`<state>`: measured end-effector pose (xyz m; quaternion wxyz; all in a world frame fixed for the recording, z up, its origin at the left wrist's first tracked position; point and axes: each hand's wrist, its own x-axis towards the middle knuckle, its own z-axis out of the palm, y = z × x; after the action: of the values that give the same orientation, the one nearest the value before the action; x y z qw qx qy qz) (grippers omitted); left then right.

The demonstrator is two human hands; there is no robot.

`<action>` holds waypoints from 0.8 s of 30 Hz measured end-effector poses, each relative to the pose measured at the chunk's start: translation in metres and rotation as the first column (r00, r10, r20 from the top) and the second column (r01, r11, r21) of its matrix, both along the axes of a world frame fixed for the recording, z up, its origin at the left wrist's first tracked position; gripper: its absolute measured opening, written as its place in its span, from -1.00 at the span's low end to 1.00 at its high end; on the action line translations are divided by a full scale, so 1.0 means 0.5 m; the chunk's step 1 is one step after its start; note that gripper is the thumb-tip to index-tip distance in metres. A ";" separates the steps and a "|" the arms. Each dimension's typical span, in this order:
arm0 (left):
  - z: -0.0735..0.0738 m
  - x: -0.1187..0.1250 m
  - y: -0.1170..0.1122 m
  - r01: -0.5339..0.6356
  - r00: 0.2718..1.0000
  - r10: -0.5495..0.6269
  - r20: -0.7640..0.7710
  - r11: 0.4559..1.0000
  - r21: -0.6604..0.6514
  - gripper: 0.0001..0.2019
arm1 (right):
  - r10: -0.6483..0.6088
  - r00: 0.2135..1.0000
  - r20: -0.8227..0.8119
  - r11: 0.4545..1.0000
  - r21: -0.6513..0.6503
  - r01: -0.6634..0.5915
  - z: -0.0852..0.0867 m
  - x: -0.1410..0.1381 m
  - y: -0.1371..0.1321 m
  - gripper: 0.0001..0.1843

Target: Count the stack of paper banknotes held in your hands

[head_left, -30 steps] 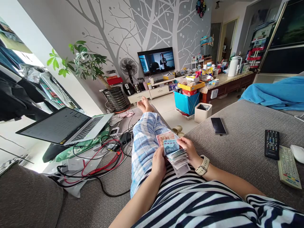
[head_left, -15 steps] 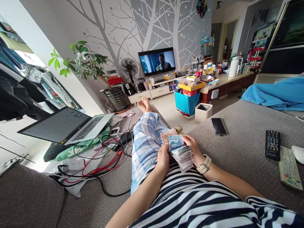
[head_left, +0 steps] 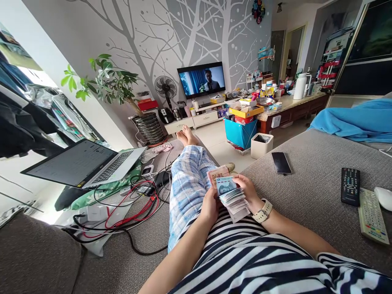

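A thick stack of banknotes (head_left: 234,200) is held above my lap between both hands. Its lower part is fanned and folded toward my striped shirt. A blue note (head_left: 226,186) faces up on the stack, and pinkish-brown notes (head_left: 217,174) stick out behind it. My left hand (head_left: 210,204) is closed round the stack's left edge, thumb along the notes. With its fingers at the upper right corner of the blue note, my right hand (head_left: 246,188) also grips the notes. A pale watch (head_left: 262,211) is on my right wrist.
On the sofa to my left are an open laptop (head_left: 113,169) and tangled cables (head_left: 150,200). At right lie a phone (head_left: 281,163), a black remote (head_left: 350,186), a pale remote (head_left: 372,216) and a white mouse (head_left: 384,198). A bin (head_left: 261,146) stands beyond the sofa's edge.
The fanned notes between my hands have shifted slightly, with their edges spread a little differently. Both hands stay on the stack. The view has moved very slightly.
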<state>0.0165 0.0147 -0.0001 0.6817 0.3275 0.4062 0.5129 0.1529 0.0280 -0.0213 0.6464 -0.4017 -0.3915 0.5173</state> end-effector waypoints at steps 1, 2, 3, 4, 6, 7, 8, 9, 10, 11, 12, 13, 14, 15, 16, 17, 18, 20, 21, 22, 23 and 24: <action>0.001 -0.002 0.000 0.012 1.000 -0.012 -0.002 1.000 0.001 -0.78 | -0.011 1.000 -0.003 1.000 -0.002 0.011 0.000 0.001 0.000 -0.80; 0.002 -0.004 0.000 0.024 1.000 -0.024 -0.006 1.000 0.004 -0.78 | -0.024 1.000 -0.006 1.000 -0.002 0.024 0.000 0.002 0.000 -0.81; 0.002 -0.006 0.001 0.038 0.999 -0.038 -0.013 0.999 0.005 -0.78 | -0.036 0.999 -0.006 0.999 0.001 0.036 0.000 0.003 0.000 -0.81; 0.000 -0.007 0.002 0.051 0.999 -0.051 -0.019 0.999 0.004 -0.78 | -0.046 0.999 -0.004 0.999 0.005 0.046 0.000 0.004 -0.001 -0.80; -0.005 -0.008 0.007 0.073 0.997 -0.073 -0.021 0.997 -0.018 -0.78 | -0.059 0.998 0.007 0.998 0.012 0.059 0.001 0.004 -0.001 -0.78; -0.008 -0.008 0.010 0.073 0.997 -0.074 -0.012 0.997 -0.026 -0.78 | -0.062 0.998 0.012 0.998 0.014 0.061 0.001 0.005 -0.001 -0.77; -0.011 -0.006 0.012 0.063 0.998 -0.063 -0.001 0.997 -0.032 -0.77 | -0.062 0.998 0.013 0.998 0.015 0.062 0.000 0.005 0.000 -0.77; -0.013 -0.004 0.015 0.051 0.999 -0.050 0.008 0.998 -0.037 -0.77 | -0.061 0.998 0.012 0.998 0.017 0.061 0.000 0.005 0.001 -0.76; -0.015 -0.002 0.016 0.036 0.999 -0.035 0.013 0.999 -0.038 -0.77 | -0.061 0.998 0.009 0.998 0.019 0.061 -0.001 0.005 0.002 -0.76; -0.016 0.000 0.018 0.022 1.000 -0.022 0.015 0.999 -0.038 -0.78 | -0.062 0.998 0.006 0.998 0.020 0.062 -0.001 0.005 0.003 -0.76; -0.016 0.002 0.019 0.013 1.000 -0.012 0.015 0.999 -0.035 -0.80 | -0.064 0.998 0.003 0.998 0.018 0.064 -0.001 0.005 0.003 -0.76; -0.016 0.004 0.019 0.004 1.000 -0.003 0.013 1.000 -0.029 -0.83 | -0.066 0.998 0.001 0.998 0.016 0.066 0.000 0.004 0.003 -0.77; -0.014 0.004 0.019 -0.009 1.000 0.009 0.009 1.000 -0.017 -0.85 | -0.067 0.998 0.003 0.998 0.014 0.067 0.001 0.003 0.001 -0.76; -0.012 0.004 0.018 -0.027 1.000 0.027 0.004 1.000 0.000 -0.88 | -0.066 0.998 0.007 0.998 0.014 0.066 0.004 0.001 -0.001 -0.76; -0.009 0.003 0.018 -0.049 0.999 0.049 -0.002 0.999 0.020 -0.89 | -0.062 0.998 0.013 0.998 0.018 0.061 0.007 -0.001 -0.005 -0.76; -0.006 0.001 0.017 -0.077 0.997 0.077 -0.008 0.996 0.041 -0.89 | -0.051 0.998 0.023 0.998 0.026 0.051 0.010 -0.003 -0.010 -0.75; -0.001 -0.002 0.016 -0.104 0.994 0.104 -0.011 0.993 0.064 -0.89 | -0.035 0.999 0.033 0.999 0.036 0.034 0.013 -0.006 -0.015 -0.74; 0.008 -0.007 0.013 -0.133 0.991 0.134 -0.004 0.988 0.078 -0.87 | 0.009 0.999 0.041 0.999 0.052 -0.011 0.019 -0.010 -0.025 -0.72; 0.012 -0.009 0.011 -0.137 0.990 0.138 -0.007 0.986 0.094 -0.86 | 0.024 0.999 0.039 0.998 0.060 -0.027 0.021 -0.012 -0.029 -0.72; 0.016 -0.011 0.009 -0.153 0.988 0.155 -0.014 0.982 0.110 -0.86 | 0.032 0.999 0.036 0.997 0.069 -0.034 0.022 -0.013 -0.032 -0.71; 0.019 -0.012 0.006 -0.158 0.986 0.162 -0.026 0.980 0.117 -0.86 | 0.033 0.999 0.038 0.996 0.077 -0.036 0.023 -0.013 -0.034 -0.71; 0.021 -0.013 0.003 -0.152 0.987 0.158 -0.041 0.982 0.115 -0.86 | 0.028 0.999 0.040 0.996 0.084 -0.031 0.023 -0.013 -0.035 -0.72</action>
<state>0.0100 0.0162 0.0104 0.6099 0.3453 0.4182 0.5778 0.1465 0.0106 -0.0100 0.6476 -0.3780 -0.4313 0.5017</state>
